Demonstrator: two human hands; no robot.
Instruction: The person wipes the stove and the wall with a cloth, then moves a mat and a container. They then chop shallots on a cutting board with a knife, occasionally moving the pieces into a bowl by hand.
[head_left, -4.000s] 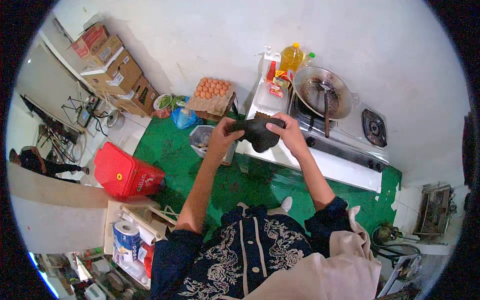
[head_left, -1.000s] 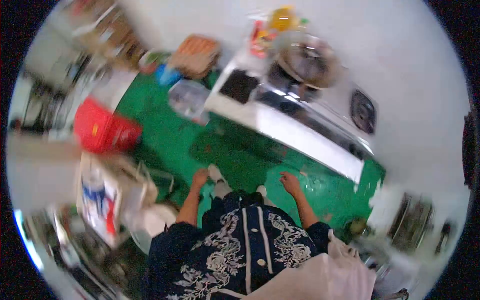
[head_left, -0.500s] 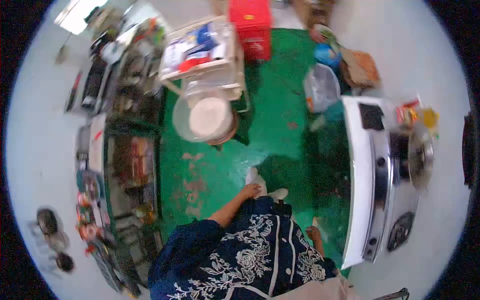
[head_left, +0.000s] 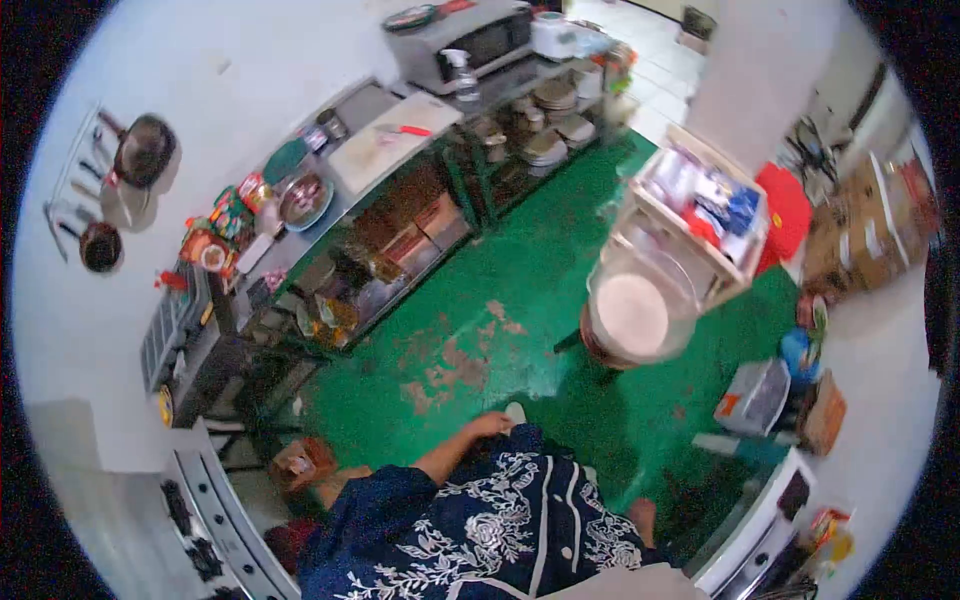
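Note:
My left hand [head_left: 490, 424] hangs in front of my dark blue shirt with white embroidery [head_left: 490, 530], over the green floor. Nothing can be seen in it, but its fingers are too small and blurred to make out. Of my right hand [head_left: 643, 515], only a small part shows at the shirt's right side; its fingers are hidden. Neither hand touches any object that I can see. Closest ahead is a round tub with a pale lid [head_left: 630, 315] on a dark stand. Past my left hand, the green floor [head_left: 470, 365] has worn patches.
A work table on the left carries a cutting board with a red-handled knife [head_left: 410, 130], a bowl [head_left: 305, 200] and packets. Pans [head_left: 145, 150] hang on the wall. A trolley [head_left: 700, 200] and boxes [head_left: 870, 235] stand right; stoves [head_left: 215, 510] flank me at both sides.
My view has swung left: the trolley and tub have shifted from left of centre to the right, and the work table has come into fuller view. My right hand shows less now.

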